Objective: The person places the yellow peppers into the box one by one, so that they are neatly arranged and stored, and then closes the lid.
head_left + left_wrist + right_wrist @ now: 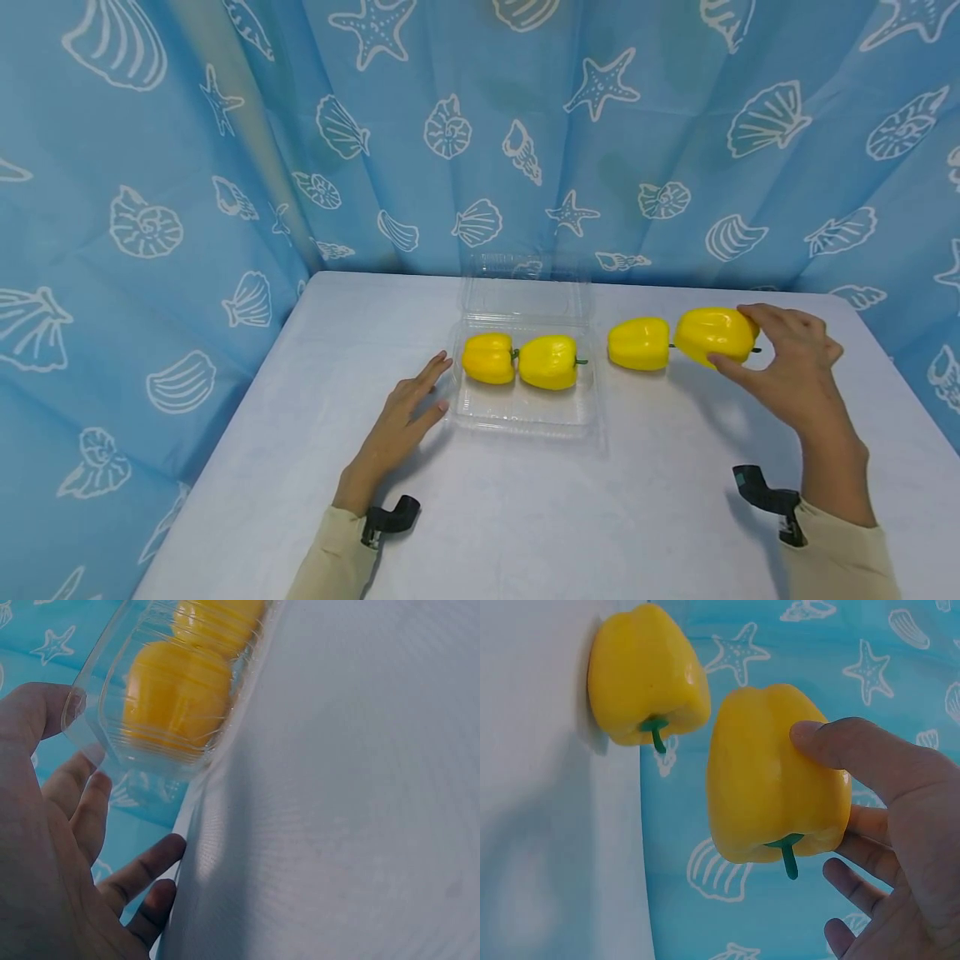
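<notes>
My right hand (802,367) pinches a yellow bell pepper (714,335) between thumb and fingers, its green stem pointing right. Shadows on the cloth and the right wrist view suggest this pepper (769,780) is raised off the table. Just left of it, another yellow bell pepper (639,343) lies on the table. Two more peppers (548,363) sit side by side in the back part of a clear plastic clamshell box (525,410), whose lid is folded back. At the box's left edge is my left hand (401,421), fingers spread and thumb at the clear rim (75,724).
A white-covered table (600,517) holds everything. Behind it and along the left hangs a blue curtain (420,167) printed with shells and starfish. The transparent lid (525,296) reaches toward the table's back edge. Each wrist wears a black camera mount (393,517).
</notes>
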Demonstrator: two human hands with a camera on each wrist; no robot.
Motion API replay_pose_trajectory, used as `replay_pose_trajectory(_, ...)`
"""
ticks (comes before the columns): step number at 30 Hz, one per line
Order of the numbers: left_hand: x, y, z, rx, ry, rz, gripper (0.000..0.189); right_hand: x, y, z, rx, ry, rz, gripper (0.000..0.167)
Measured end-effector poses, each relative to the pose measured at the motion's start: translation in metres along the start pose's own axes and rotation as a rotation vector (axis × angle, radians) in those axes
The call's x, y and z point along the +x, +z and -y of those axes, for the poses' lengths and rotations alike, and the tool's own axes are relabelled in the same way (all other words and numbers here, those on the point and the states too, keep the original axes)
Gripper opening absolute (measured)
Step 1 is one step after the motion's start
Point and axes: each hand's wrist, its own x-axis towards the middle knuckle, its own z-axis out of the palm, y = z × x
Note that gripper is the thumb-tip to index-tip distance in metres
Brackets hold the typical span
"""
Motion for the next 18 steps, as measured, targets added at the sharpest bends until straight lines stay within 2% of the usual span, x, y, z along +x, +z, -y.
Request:
replay_pose_trajectory(6, 0.000, 0.000, 0.000, 0.001, 0.013, 0.000, 0.058, -0.001, 0.000, 0.008, 0.021, -0.054, -0.020, 0.075)
replay_pose_trajectory(18, 0.000, 0.000, 0.001, 0.004, 0.016, 0.007, 0.058, -0.003, 0.001, 0.023, 0.052, -0.088, -0.038, 0.075)
